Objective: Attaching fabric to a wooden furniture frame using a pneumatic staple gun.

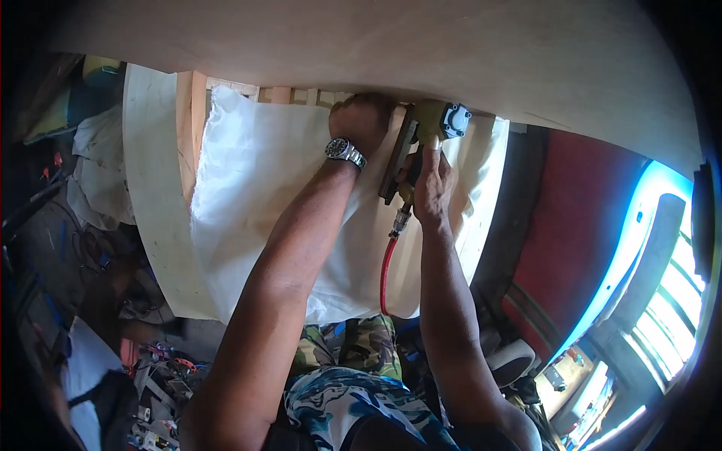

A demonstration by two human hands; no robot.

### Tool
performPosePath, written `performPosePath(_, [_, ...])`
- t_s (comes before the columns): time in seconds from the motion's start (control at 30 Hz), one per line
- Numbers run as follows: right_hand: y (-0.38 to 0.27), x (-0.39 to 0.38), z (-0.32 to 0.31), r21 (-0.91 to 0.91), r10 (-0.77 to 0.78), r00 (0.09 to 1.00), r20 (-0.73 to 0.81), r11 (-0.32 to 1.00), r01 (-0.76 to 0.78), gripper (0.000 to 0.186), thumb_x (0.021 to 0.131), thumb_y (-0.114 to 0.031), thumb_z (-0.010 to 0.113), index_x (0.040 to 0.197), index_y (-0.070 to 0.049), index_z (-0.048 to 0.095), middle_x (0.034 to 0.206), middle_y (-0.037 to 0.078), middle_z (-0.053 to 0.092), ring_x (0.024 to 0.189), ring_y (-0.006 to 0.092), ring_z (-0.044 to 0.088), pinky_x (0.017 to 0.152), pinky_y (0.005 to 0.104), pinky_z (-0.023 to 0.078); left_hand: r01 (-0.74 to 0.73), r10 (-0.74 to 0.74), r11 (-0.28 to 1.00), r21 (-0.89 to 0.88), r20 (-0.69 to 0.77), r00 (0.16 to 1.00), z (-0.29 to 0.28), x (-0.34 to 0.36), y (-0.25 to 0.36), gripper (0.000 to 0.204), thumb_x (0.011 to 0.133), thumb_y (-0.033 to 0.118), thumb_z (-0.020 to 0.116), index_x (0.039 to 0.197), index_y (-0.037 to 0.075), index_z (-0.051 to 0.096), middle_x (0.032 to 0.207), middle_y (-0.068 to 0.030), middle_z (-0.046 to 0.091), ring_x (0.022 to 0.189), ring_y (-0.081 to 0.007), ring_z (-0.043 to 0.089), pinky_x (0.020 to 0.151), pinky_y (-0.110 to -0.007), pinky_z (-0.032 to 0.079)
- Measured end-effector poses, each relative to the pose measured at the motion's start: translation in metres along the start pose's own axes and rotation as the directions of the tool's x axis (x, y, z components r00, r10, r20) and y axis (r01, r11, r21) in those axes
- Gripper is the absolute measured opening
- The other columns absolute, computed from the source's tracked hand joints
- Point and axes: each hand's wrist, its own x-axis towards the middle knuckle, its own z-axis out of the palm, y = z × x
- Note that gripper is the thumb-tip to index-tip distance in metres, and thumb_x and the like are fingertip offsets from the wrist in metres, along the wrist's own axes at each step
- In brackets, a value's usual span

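Note:
A pneumatic staple gun [432,120] is gripped in my right hand [435,184], its grey-capped head up against the lower edge of a large brown panel [421,45]. From its handle a red air hose [386,274] runs down toward me. My left hand [361,120], with a metal watch on the wrist, is closed at the top of a white fabric sheet [256,165], just left of the gun. Its fingertips are hidden, so what they pinch does not show. The fabric drapes over a wooden frame [191,113], whose slats show along the top.
A pale board [154,188] lines the frame's left side. At the lower left, tools and loose parts [162,383] clutter the floor. A dark red panel [560,233] stands at right, near a bright window [669,316]. Crumpled cloth [101,169] lies at far left.

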Motion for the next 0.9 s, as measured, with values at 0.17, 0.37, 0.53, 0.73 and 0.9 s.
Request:
performPosePath(0.17, [-0.01,-0.017,-0.001,0.06,-0.047,0.997,0.056,0.997,0.043,0.054,0.102,-0.054,0.044,0.091,-0.002,0.056,0.069,0.006,0.058,0.062,0.014,0.058,0.059,0.028,0.048,0.026,-0.026,0.998,0.059,-0.004,1.0,0.001,0.002,0.003,0.021,0.089,0.031,0.056,0.088,0.017,0.071,0.084,-0.0093,0.071,0.075,-0.0295,0.07,0.068,-0.047,0.055])
performPosePath(0.37, [-0.009,-0.013,0.004,-0.009,-0.018,0.999,0.035,1.0,0.018,0.061,0.098,-0.064,0.042,0.089,-0.004,0.054,0.069,0.006,0.058,0.062,0.0148,0.059,0.059,0.0305,0.048,0.058,-0.06,0.997,0.046,0.03,0.998,-0.002,0.001,-0.001,0.026,0.092,0.039,0.054,0.098,0.022,0.072,0.092,-0.0076,0.072,0.079,-0.0294,0.07,0.067,-0.045,0.056])
performPosePath(0.53, [-0.006,-0.005,0.011,-0.026,0.011,1.0,-0.012,1.0,-0.012,0.062,0.099,-0.063,0.041,0.086,-0.004,0.055,0.068,0.006,0.058,0.062,0.0148,0.058,0.059,0.0309,0.047,0.043,-0.044,0.999,0.026,0.074,0.996,0.005,0.003,-0.005,0.031,0.094,0.044,0.052,0.101,0.023,0.073,0.094,-0.0068,0.073,0.083,-0.03,0.07,0.065,-0.045,0.056])
performPosePath(0.73, [-0.003,0.001,0.012,-0.107,0.025,0.999,-0.033,0.994,-0.028,0.06,0.1,-0.059,0.042,0.095,-0.001,0.056,0.067,0.008,0.058,0.058,0.0173,0.06,0.055,0.031,0.049,0.041,-0.039,0.999,-0.015,0.101,0.994,-0.013,0.003,0.004,0.035,0.095,0.047,0.051,0.099,0.021,0.073,0.092,-0.0106,0.072,0.078,-0.0322,0.07,0.063,-0.047,0.056])
performPosePath(0.9, [0.005,0.005,0.012,-0.019,0.021,1.0,0.005,1.0,-0.02,0.058,0.101,-0.058,0.041,0.092,-0.003,0.056,0.068,0.008,0.058,0.058,0.0159,0.059,0.055,0.0309,0.049,0.021,-0.017,0.997,-0.071,0.058,0.998,-0.041,-0.007,-0.016,0.032,0.094,0.04,0.055,0.093,0.012,0.07,0.086,-0.0125,0.071,0.074,-0.0352,0.068,0.067,-0.048,0.054])
